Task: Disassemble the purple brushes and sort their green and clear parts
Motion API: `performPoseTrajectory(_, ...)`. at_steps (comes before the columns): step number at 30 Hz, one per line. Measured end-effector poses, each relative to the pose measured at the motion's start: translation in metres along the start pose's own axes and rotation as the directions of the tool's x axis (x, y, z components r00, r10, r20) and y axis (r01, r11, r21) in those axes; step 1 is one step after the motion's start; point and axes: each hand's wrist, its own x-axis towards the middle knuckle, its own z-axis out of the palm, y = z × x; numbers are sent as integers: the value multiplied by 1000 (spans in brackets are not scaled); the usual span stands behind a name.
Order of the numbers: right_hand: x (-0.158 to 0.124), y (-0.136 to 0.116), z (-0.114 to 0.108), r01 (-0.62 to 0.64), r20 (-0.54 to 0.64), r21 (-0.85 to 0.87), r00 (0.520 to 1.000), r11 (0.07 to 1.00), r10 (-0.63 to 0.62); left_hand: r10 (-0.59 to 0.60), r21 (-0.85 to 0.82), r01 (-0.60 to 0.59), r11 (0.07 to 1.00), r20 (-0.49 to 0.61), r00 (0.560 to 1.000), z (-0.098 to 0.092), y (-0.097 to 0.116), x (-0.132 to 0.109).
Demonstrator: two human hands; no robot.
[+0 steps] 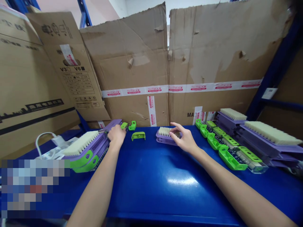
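Blue table (146,176): brush (165,135) under right hand (186,139)

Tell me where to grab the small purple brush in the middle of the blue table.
Probably best: pinch the small purple brush by its base's long sides, coming from the right, where the right hand touches it. Its bristles face up and the base lies flat.

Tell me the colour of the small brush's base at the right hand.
Purple: the small cream-bristled brush touched by the right hand, head view.
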Motion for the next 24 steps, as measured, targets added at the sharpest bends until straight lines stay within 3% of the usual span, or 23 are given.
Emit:
performPoseTrajectory(13,-1,0,0,5,11,-6,1000,1000,-5,-85,51,84,995,29,996,4,-10,6)
performPoseTrajectory(24,0,2,0,5,25,-23,1000,1000,-4,-45,77,41,996,53,998,6,-11,5)
